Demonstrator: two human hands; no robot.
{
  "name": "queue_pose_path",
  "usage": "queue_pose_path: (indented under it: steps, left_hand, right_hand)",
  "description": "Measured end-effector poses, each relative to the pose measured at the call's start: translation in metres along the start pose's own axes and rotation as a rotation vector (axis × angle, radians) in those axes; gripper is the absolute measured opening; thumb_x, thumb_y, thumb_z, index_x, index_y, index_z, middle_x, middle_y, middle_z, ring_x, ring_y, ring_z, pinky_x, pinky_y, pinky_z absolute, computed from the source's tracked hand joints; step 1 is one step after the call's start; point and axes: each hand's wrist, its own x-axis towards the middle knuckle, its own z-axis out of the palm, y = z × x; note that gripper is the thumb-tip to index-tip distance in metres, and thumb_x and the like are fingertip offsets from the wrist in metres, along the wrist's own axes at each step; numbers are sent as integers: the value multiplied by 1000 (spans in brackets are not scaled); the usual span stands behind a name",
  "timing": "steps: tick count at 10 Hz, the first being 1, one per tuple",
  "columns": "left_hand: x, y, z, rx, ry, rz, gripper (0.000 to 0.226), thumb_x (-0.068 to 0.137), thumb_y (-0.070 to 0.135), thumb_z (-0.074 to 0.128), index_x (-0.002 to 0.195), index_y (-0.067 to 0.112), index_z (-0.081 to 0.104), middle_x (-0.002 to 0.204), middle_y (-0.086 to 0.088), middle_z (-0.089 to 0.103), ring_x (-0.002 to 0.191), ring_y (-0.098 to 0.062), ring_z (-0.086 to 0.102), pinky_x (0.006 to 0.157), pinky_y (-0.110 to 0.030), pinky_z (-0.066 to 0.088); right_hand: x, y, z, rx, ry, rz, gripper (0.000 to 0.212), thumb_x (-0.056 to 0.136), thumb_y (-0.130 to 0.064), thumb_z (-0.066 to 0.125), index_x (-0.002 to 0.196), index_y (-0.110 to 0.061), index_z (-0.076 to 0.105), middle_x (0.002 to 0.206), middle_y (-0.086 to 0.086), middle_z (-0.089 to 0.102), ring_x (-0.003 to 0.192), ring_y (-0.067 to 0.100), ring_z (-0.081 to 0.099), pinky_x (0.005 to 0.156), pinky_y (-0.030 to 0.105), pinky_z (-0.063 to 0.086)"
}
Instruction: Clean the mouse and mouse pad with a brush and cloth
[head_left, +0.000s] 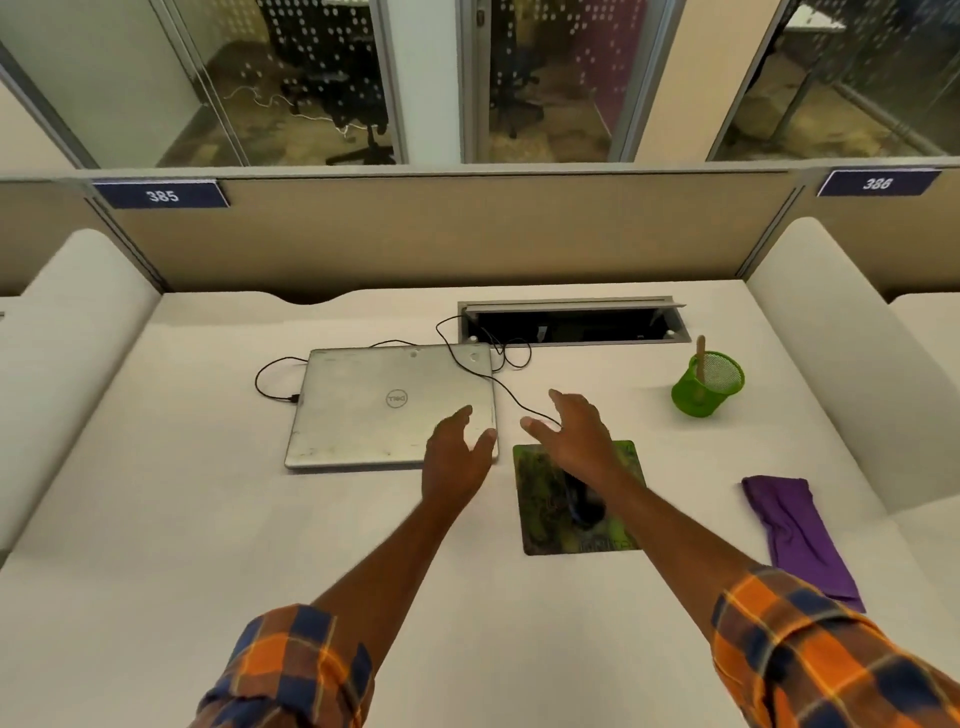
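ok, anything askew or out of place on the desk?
Little stands out. The mouse pad lies slightly rotated against the desk edge, and the green mesh cup appears to lean left. The purple cloth lies rumpled and diagonal. Nothing spilled or visibly damaged. Both hands are open and empty.

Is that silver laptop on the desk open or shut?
Shut. The laptop lies flat on the desk with its lid down: only the silver top with the round logo shows, no screen or keys.
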Motion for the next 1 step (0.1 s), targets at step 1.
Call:
queue_pose_path:
  steps: [1]
  left_hand:
    - [24, 5, -70, 337, 180, 283, 81, 103, 58, 57, 166, 16, 29, 175, -7, 27, 164, -28, 19, 132, -48, 22]
  right_hand:
    - [19, -71, -7, -253, 86, -285, 93, 99, -73, 52, 168, -17, 25, 175, 7, 27, 161, 29, 26, 128, 52, 29]
